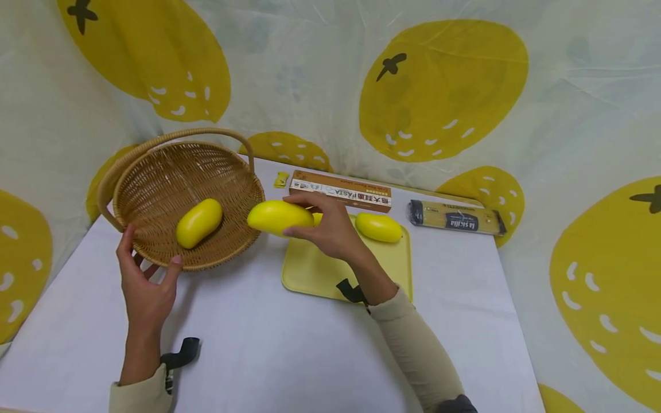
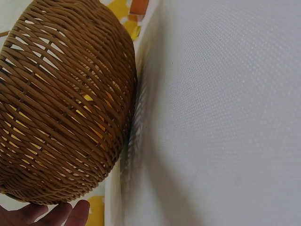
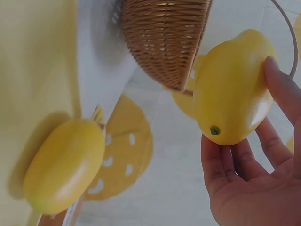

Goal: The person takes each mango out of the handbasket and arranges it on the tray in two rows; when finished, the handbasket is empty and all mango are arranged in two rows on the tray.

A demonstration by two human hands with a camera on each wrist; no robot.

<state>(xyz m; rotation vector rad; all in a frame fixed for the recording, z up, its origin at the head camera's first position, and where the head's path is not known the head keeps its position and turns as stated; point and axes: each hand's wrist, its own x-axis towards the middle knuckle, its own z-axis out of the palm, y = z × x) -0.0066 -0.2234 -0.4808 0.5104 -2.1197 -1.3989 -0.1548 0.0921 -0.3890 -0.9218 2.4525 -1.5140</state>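
A yellow mango [image 1: 281, 217] is gripped in my right hand [image 1: 330, 226], thumb on one side and fingers on the other. It is held up near the right rim of a brown wicker basket [image 1: 240, 241]; its green stem spot shows in the right wrist view. Inside the basket lies another mango [image 1: 199, 223]. My left hand [image 1: 147, 289] holds the basket's near left rim, and the basket tilts towards me. The left wrist view shows fingertips [image 2: 77, 214] against its woven wall. One more mango [image 1: 379, 228] lies on a yellow tray [image 1: 304, 275]. Further yellow shows behind my right fingers.
Behind the tray lies a brown pasta box [image 1: 341, 189], with a small yellow packet [image 1: 281, 179] at its left. A spaghetti pack [image 1: 457, 217] lies at the back right. A patterned curtain [image 1: 299, 74] hangs behind the white table [image 1: 268, 344].
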